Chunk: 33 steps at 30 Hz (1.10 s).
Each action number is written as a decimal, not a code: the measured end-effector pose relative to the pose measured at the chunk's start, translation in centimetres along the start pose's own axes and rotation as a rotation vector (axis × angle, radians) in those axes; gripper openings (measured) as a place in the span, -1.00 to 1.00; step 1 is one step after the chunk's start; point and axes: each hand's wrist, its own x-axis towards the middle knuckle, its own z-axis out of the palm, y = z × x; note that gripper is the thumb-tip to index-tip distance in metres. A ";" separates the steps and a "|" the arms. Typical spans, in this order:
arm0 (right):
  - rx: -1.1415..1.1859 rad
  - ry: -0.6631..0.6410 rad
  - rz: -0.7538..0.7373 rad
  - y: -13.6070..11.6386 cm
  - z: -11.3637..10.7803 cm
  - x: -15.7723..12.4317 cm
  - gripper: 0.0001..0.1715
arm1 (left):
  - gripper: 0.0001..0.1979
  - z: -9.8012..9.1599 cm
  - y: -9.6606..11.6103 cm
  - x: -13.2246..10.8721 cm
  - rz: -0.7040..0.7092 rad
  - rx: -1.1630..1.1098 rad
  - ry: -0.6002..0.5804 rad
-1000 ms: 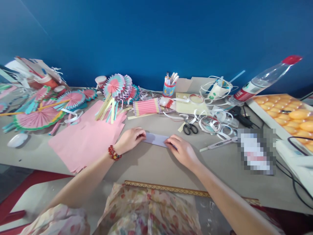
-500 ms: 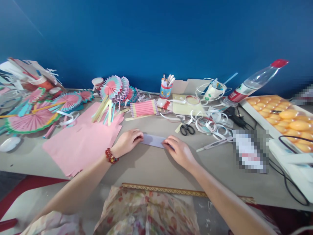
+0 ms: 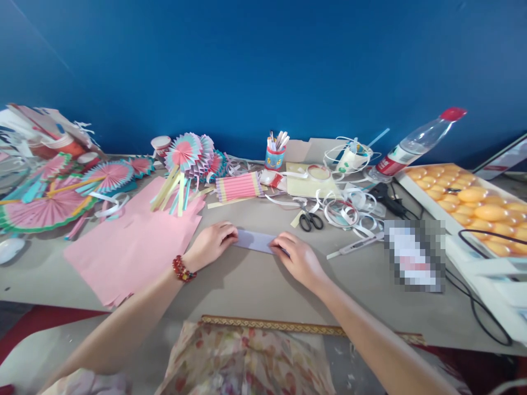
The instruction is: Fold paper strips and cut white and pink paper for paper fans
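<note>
A narrow lavender paper strip (image 3: pixel 254 241) lies across the middle of the grey table, flat or nearly so. Its left end is pinched by my left hand (image 3: pixel 212 244), whose wrist carries a red beaded bracelet. On the other end, the fingers of my right hand (image 3: pixel 300 259) are closed, partly covering it. Whether the strip is folded in layers I cannot tell. Left of my left hand spreads a stack of pink paper (image 3: pixel 135 255). A pleated pink and yellow paper piece (image 3: pixel 239 187) rests beyond the strip, and black-handled scissors (image 3: pixel 310 220) lie beyond my right hand.
Paper fans (image 3: pixel 49 203) and a rosette (image 3: pixel 183 152) crowd the back left. A pen cup (image 3: pixel 275 156) stands near the wall. To the right are curled white strips (image 3: pixel 341 211), a utility knife (image 3: pixel 356 244), a tilted bottle (image 3: pixel 415 144) and a tray of yellow domes (image 3: pixel 473 197).
The view has shifted slightly, so most things sit a little further left and lower. Both hands keep their hold on the paper strip, with hardly any movement.
</note>
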 end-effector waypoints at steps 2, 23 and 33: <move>0.000 0.003 0.004 0.0 0.0 0.0 -0.84 | -0.86 0.0 0.0 0.0 0.000 0.005 0.002; 0.059 -0.166 -0.014 1.5 -2.8 -0.1 -0.82 | -0.83 -0.1 0.4 0.0 -0.030 0.020 -0.002; 0.181 -0.198 0.074 2.1 -3.0 0.4 -0.86 | -0.84 -0.2 0.4 0.0 -0.035 0.014 -0.001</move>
